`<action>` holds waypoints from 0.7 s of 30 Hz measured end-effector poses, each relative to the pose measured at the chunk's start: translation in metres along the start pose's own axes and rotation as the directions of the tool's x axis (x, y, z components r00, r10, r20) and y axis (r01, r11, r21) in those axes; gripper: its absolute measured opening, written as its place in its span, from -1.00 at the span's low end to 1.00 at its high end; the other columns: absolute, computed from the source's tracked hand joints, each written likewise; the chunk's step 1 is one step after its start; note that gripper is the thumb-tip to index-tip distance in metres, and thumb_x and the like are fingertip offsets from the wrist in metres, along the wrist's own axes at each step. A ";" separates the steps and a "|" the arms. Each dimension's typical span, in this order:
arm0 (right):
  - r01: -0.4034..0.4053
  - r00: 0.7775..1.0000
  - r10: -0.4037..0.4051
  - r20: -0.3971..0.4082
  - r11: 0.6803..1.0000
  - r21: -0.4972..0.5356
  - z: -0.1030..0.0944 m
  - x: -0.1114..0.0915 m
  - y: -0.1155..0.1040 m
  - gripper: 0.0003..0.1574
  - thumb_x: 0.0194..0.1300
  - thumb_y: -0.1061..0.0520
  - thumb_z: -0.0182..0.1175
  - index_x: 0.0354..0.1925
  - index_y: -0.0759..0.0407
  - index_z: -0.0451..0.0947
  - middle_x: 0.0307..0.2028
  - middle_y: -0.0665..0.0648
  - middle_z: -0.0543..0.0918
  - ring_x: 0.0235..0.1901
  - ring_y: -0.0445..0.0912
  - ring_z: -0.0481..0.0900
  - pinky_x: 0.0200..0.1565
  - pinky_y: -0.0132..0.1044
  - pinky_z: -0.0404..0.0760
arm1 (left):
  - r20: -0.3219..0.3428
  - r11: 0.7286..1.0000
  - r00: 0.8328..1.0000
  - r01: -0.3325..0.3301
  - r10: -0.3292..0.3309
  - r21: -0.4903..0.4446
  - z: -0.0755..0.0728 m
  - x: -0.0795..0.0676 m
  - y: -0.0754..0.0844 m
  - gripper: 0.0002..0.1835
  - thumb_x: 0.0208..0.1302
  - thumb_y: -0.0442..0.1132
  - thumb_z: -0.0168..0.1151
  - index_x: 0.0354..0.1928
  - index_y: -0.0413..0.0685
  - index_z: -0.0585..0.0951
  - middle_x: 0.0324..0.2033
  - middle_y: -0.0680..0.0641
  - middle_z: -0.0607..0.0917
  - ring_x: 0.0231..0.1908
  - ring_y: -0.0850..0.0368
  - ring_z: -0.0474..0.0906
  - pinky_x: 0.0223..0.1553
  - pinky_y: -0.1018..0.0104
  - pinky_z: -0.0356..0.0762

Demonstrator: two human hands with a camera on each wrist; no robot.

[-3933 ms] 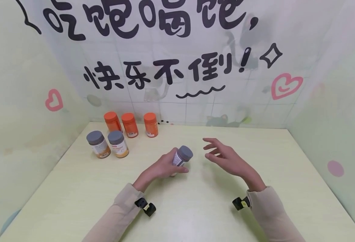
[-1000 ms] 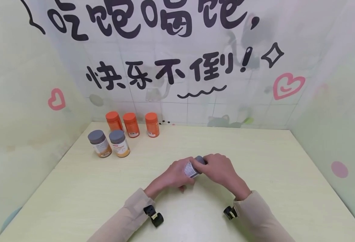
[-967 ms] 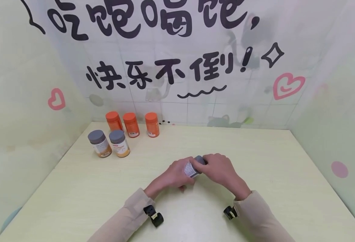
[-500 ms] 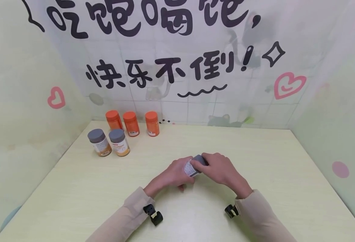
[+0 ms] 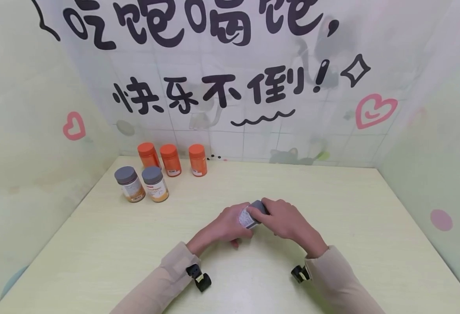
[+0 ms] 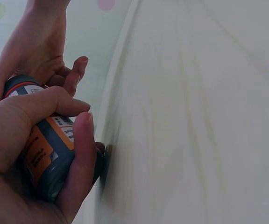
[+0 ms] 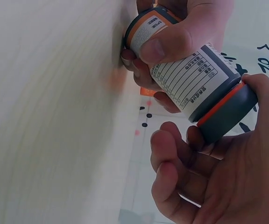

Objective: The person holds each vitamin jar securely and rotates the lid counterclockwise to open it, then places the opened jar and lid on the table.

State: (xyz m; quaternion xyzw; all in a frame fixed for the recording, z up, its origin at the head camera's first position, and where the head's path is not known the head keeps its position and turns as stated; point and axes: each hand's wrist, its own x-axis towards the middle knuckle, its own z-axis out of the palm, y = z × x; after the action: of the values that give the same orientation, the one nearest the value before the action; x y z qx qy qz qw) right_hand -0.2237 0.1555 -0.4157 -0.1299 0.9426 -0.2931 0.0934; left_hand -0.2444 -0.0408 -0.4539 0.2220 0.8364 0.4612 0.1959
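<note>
A supplement bottle (image 5: pixel 247 218) with a white label is tilted to the right over the middle of the table. My left hand (image 5: pixel 230 224) wraps round its body, fingers and thumb curled, as the left wrist view shows. On the dark grey cap (image 7: pixel 230 112) are the fingers of my right hand (image 5: pixel 286 220), with the thumb on its near side. An orange ring (image 7: pixel 220 103) shows between cap and label in the right wrist view. The bottle's lower end is close over the table, and part of the body is hidden behind my left hand.
Two grey-capped bottles (image 5: pixel 133 190) (image 5: pixel 157 190) stand at the back left of the pale table (image 5: pixel 332 196). Behind them are three orange bottles (image 5: pixel 150 160) (image 5: pixel 171 165) (image 5: pixel 198 165) near the back wall. Walls rise on the left, right and back.
The right hand, apart from the bottle in the earliest frame, now grips the cap. The bottle has moved right and leans over more. In the last second almost nothing has moved.
</note>
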 end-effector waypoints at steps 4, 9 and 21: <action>0.004 1.000 -0.004 0.010 1.000 -0.001 0.000 0.000 0.000 -0.30 0.31 -0.57 -0.05 -0.26 -0.01 0.50 -0.47 -0.01 0.60 -0.64 -0.10 0.57 -0.52 -0.24 0.50 | 0.012 1.000 1.000 0.001 -0.001 -0.005 -0.001 -0.001 0.000 -0.55 0.04 -0.36 0.39 -0.03 0.07 0.47 -0.20 -0.11 0.56 -0.61 0.03 0.62 -0.65 0.09 0.68; 0.005 1.000 -0.005 0.028 1.000 0.005 -0.003 0.000 -0.001 -0.31 0.31 -0.56 -0.04 -0.28 -0.01 0.47 -0.47 0.01 0.60 -0.65 -0.08 0.58 -0.52 -0.23 0.52 | 0.008 1.000 1.000 0.000 0.000 -0.006 -0.001 0.000 -0.001 -0.57 0.02 -0.36 0.39 -0.06 0.09 0.48 -0.22 -0.11 0.57 -0.60 0.02 0.63 -0.65 0.08 0.68; 0.039 0.994 -0.045 0.098 0.997 0.067 -0.004 0.000 0.003 -0.44 0.39 -0.44 -0.02 -0.14 0.00 0.38 -0.50 0.08 0.56 -0.64 0.00 0.62 -0.50 -0.19 0.54 | 0.009 1.000 1.000 0.003 -0.003 0.001 0.000 0.001 -0.001 -0.56 0.02 -0.35 0.42 -0.08 0.09 0.47 -0.20 -0.08 0.58 -0.62 0.04 0.62 -0.65 0.09 0.68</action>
State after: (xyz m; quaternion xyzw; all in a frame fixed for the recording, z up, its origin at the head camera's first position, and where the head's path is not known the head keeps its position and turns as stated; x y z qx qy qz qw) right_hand -0.2252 0.1601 -0.4143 -0.1611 0.9238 -0.3187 0.1381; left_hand -0.2451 -0.0404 -0.4549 0.2229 0.8362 0.4593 0.2005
